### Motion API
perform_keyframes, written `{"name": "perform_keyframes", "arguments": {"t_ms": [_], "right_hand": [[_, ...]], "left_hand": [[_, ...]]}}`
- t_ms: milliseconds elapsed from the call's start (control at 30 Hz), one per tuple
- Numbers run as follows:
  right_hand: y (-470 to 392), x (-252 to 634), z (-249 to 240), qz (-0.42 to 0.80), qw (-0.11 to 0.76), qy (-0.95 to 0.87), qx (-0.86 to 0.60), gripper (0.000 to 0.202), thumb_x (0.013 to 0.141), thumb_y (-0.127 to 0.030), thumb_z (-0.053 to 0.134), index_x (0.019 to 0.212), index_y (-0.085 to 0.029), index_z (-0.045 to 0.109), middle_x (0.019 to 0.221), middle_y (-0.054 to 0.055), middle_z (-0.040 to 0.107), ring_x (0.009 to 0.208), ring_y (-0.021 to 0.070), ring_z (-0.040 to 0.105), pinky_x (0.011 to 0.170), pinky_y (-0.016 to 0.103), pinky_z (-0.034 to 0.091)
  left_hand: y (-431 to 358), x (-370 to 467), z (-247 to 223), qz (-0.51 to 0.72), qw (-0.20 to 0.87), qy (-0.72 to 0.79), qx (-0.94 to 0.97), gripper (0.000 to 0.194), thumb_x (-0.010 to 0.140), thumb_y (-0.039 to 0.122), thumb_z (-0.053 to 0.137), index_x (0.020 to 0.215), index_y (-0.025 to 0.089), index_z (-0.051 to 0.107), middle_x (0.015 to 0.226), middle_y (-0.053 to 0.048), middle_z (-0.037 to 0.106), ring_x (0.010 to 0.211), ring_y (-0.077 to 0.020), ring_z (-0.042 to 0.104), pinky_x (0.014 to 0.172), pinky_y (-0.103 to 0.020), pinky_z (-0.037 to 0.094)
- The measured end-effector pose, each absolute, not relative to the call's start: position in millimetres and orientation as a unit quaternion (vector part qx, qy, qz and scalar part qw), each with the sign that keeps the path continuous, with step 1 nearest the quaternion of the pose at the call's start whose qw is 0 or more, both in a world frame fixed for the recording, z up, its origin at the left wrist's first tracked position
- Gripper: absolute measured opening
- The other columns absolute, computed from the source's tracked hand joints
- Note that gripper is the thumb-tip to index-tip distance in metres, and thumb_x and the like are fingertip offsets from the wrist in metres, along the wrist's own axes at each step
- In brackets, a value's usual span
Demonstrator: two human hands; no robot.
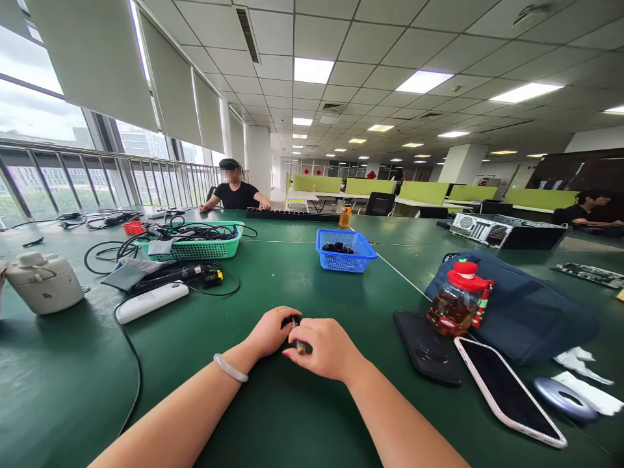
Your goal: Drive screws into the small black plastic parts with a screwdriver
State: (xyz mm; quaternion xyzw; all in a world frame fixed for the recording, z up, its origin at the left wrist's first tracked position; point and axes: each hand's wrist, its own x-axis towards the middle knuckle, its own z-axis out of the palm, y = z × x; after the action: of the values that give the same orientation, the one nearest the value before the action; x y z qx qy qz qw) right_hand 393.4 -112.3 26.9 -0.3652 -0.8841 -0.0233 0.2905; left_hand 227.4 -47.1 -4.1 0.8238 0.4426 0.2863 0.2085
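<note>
Close together over the green table, both hands meet near the middle of the view. My right hand is closed around a small, short brownish cylindrical object, whose end pokes out between thumb and fingers. My left hand, with a pale bangle on its wrist, has its fingers curled round something small and dark, mostly hidden and too small to name. Beyond the hands stands a blue basket with small black pieces in it.
A green basket of cables and a white power strip lie left. To the right are a black phone, white-edged phone, drink jar and dark blue bag. A person sits across the table.
</note>
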Motion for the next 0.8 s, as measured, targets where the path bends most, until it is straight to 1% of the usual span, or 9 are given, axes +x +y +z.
{"name": "perform_keyframes", "arguments": {"t_ms": [100, 167, 267, 367, 500, 667, 800], "right_hand": [[-115.9, 385.4, 25.1, -0.027, 0.245, -0.906, -0.344, 0.008, 0.078, -0.027, 0.065, 0.084, -0.024, 0.07, 0.078, -0.001, 0.066, 0.065, 0.0134, 0.059, 0.059, 0.024, 0.039], [-117.5, 383.3, 25.7, -0.026, 0.226, -0.914, -0.336, 0.012, 0.076, -0.022, 0.064, 0.087, -0.024, 0.07, 0.081, -0.001, 0.067, 0.067, 0.0142, 0.06, 0.059, 0.024, 0.04], [-118.3, 386.0, 27.8, -0.016, 0.236, -0.912, -0.335, 0.018, 0.075, -0.017, 0.063, 0.09, -0.023, 0.07, 0.084, 0.0, 0.068, 0.068, 0.0152, 0.061, 0.06, 0.024, 0.042], [-116.7, 390.7, 27.8, 0.002, 0.281, -0.898, -0.34, 0.018, 0.076, -0.014, 0.062, 0.09, -0.021, 0.069, 0.081, 0.001, 0.069, 0.067, 0.0158, 0.061, 0.062, 0.025, 0.043], [-111.0, 392.4, 22.5, 0.064, 0.356, -0.856, -0.37, 0.012, 0.079, -0.019, 0.063, 0.09, -0.02, 0.068, 0.07, 0.0, 0.068, 0.059, 0.0149, 0.059, 0.06, 0.025, 0.044], [-99.6, 396.1, 16.7, 0.152, 0.475, -0.762, -0.413, 0.012, 0.084, -0.027, 0.061, 0.09, -0.022, 0.069, 0.074, 0.001, 0.069, 0.055, 0.013, 0.056, 0.055, 0.024, 0.044], [-92.2, 404.2, 17.8, 0.178, 0.526, -0.71, -0.433, 0.014, 0.083, -0.032, 0.062, 0.086, -0.021, 0.071, 0.073, 0.002, 0.067, 0.055, 0.0129, 0.054, 0.053, 0.024, 0.044]], "left_hand": [[-48.2, 227.7, -2.7, 0.272, 0.202, 0.453, 0.825, 0.035, 0.075, 0.015, 0.049, 0.104, 0.02, 0.068, 0.109, -0.004, 0.07, 0.101, -0.0196, 0.062, 0.093, -0.03, 0.047], [-48.4, 227.7, -2.1, 0.265, 0.198, 0.453, 0.827, 0.038, 0.073, 0.013, 0.049, 0.105, 0.021, 0.068, 0.11, -0.003, 0.069, 0.102, -0.0197, 0.062, 0.094, -0.03, 0.046], [-47.3, 227.2, -3.4, 0.266, 0.203, 0.451, 0.827, 0.037, 0.075, 0.014, 0.048, 0.106, 0.02, 0.068, 0.11, -0.004, 0.069, 0.102, -0.0196, 0.062, 0.094, -0.03, 0.046], [-45.7, 226.4, -5.8, 0.273, 0.206, 0.442, 0.829, 0.035, 0.078, 0.016, 0.048, 0.106, 0.019, 0.068, 0.11, -0.005, 0.069, 0.102, -0.0197, 0.062, 0.094, -0.03, 0.046], [-45.3, 226.3, -6.1, 0.281, 0.207, 0.431, 0.832, 0.031, 0.078, 0.018, 0.051, 0.105, 0.019, 0.068, 0.108, -0.006, 0.07, 0.1, -0.0207, 0.063, 0.092, -0.03, 0.046], [-46.3, 226.6, -3.4, 0.278, 0.206, 0.418, 0.84, 0.023, 0.083, 0.024, 0.053, 0.1, 0.02, 0.068, 0.102, -0.004, 0.071, 0.095, -0.0204, 0.063, 0.087, -0.03, 0.047], [-46.4, 225.5, -3.3, 0.273, 0.209, 0.426, 0.837, 0.025, 0.082, 0.022, 0.055, 0.104, 0.021, 0.067, 0.107, -0.004, 0.07, 0.099, -0.0209, 0.062, 0.091, -0.031, 0.045]]}}
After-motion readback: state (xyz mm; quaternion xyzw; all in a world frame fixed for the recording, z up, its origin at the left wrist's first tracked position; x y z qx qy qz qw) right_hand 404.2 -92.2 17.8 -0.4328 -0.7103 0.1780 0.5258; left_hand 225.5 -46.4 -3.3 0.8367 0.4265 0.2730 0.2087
